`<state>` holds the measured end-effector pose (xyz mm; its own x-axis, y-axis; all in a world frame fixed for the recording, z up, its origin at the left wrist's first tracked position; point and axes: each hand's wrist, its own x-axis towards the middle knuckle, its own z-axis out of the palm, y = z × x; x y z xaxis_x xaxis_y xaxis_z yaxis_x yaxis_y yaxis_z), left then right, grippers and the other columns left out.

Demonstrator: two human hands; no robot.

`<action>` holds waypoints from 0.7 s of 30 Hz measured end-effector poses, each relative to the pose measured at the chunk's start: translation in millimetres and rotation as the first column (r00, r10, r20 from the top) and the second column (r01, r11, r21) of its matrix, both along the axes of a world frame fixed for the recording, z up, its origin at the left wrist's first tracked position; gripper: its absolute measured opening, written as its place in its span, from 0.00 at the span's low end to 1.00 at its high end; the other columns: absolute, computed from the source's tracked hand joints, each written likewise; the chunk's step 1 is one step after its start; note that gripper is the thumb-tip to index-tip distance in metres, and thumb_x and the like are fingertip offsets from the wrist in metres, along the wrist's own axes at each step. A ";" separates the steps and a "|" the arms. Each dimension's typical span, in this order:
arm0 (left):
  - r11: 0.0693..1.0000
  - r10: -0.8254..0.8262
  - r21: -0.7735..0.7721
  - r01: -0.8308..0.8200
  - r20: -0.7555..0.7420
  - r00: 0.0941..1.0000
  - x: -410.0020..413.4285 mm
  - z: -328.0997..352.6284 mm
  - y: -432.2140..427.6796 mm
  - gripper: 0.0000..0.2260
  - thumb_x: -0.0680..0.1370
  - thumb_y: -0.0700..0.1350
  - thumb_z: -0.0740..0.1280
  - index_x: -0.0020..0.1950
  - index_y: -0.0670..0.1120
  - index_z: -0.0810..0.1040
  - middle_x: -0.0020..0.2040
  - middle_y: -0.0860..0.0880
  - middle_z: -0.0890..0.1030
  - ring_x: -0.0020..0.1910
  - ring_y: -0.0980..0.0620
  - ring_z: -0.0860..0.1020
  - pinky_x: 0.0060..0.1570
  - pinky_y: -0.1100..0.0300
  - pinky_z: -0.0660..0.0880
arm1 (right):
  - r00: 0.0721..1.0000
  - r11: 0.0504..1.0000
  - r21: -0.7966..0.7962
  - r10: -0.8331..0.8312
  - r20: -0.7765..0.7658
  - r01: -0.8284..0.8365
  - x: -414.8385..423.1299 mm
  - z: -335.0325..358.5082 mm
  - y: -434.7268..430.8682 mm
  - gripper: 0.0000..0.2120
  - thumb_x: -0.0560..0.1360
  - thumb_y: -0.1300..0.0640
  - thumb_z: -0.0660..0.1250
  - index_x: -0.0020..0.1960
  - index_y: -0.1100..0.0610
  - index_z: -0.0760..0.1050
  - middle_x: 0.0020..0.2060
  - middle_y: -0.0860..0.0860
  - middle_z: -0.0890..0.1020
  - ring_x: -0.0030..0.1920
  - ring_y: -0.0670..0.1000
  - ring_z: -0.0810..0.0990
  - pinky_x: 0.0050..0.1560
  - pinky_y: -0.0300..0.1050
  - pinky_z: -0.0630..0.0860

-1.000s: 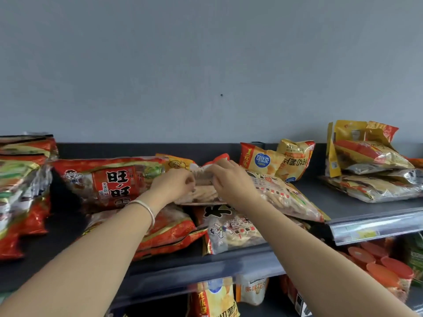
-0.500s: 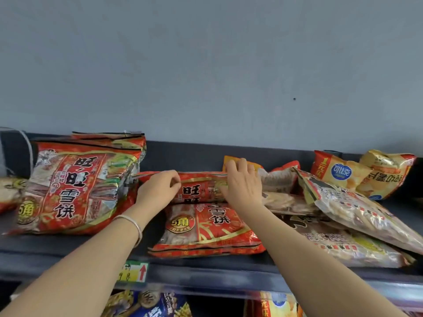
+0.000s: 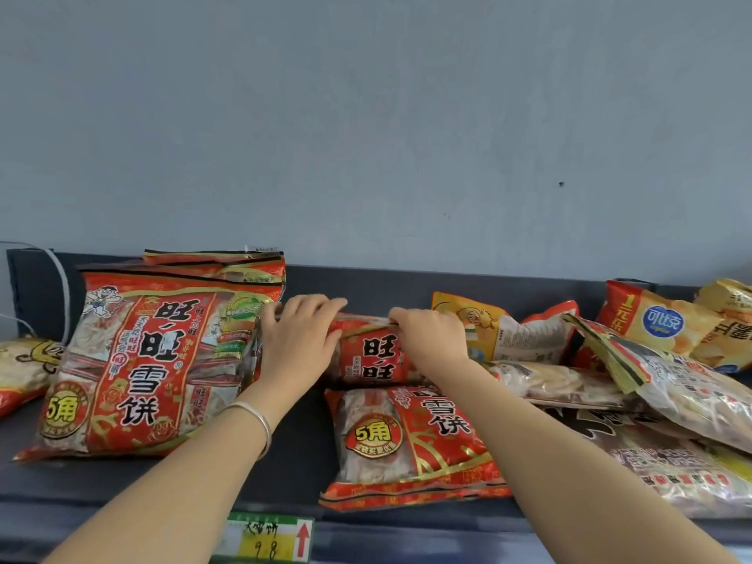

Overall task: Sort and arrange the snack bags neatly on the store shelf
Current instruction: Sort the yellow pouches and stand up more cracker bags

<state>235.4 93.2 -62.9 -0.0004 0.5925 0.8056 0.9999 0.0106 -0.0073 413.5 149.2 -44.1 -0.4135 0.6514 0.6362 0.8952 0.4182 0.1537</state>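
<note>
Red bag (image 3: 372, 356) was gripped by its top edge in left hand (image 3: 299, 339) and right hand (image 3: 431, 339), stretched sideways between them. Matching stack (image 3: 154, 360) was seen leftward, nearer left hand.

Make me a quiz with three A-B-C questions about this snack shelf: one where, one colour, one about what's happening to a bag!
1. The bracelet is on: A the right wrist; B the left wrist; C a bag.
2. The arrow on the price tag is: A blue; B red; C black.
3. The middle red bag is: A hanging up; B lying untouched; C held by both hands.
Answers: B, it circles the wrist behind the left hand; B, it shows red; C, left hand and right hand grip it.
</note>
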 end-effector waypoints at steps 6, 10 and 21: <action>0.988 -0.006 0.157 0.009 -0.020 1.000 -0.7 6.9 25.7 0.31 0.71 0.46 0.72 0.71 0.51 0.64 0.68 0.40 0.69 0.70 0.39 0.66 0.66 0.36 0.59 | 0.996 0.999 0.002 0.038 -0.078 -0.038 -0.4 40.1 28.5 0.07 0.83 0.52 0.54 0.58 0.52 0.67 0.38 0.49 0.81 0.37 0.55 0.78 0.47 0.49 0.66; 0.999 -0.029 -0.014 0.029 -0.039 0.999 -2.4 5.9 39.2 0.29 0.77 0.50 0.65 0.75 0.56 0.58 0.77 0.46 0.57 0.77 0.43 0.51 0.71 0.40 0.46 | 0.993 0.994 -0.104 0.004 -0.116 -0.016 -14.0 41.4 55.7 0.08 0.82 0.54 0.56 0.60 0.52 0.65 0.44 0.51 0.82 0.44 0.57 0.80 0.54 0.52 0.69; 0.824 -0.005 -0.566 0.039 0.062 0.998 4.2 -7.5 93.7 0.35 0.79 0.54 0.62 0.77 0.58 0.41 0.77 0.54 0.35 0.76 0.45 0.38 0.73 0.40 0.49 | 0.997 0.978 -0.207 0.049 0.068 -0.034 -20.6 -9.6 95.6 0.26 0.82 0.57 0.55 0.78 0.50 0.52 0.76 0.55 0.59 0.75 0.60 0.57 0.73 0.60 0.57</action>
